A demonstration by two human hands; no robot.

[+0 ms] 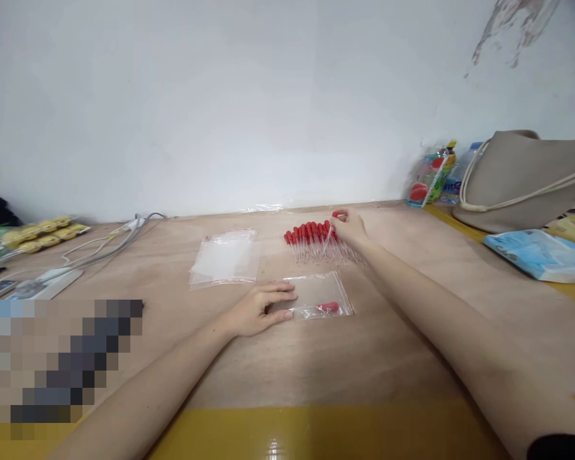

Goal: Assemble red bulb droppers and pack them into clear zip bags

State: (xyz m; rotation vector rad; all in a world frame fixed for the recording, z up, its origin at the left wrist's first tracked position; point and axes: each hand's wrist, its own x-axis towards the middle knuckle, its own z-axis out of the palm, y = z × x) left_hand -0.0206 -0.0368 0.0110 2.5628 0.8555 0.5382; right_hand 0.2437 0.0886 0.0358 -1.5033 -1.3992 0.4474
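Observation:
My left hand (263, 306) lies with fingers stretched out on the left end of a clear zip bag (311, 287). Inside that bag is a dropper with a red bulb (328, 306), lying along its near side. Farther back, my right hand (349, 227) pinches a single dropper (329, 235) with a red bulb and a clear stem. It is at the right end of a row of red-bulbed droppers (306, 236) lying side by side on the table. A stack of empty clear zip bags (225, 257) rests left of the row.
Cables (119, 236), a white power strip (52, 284) and yellow packets (43, 233) are at the left. A blurred-out dark item (71, 364) lies nearer. At the right are drink bottles (431, 176), a grey bag (522, 179) and a blue-white packet (541, 255). A white wall (268, 102) stands behind.

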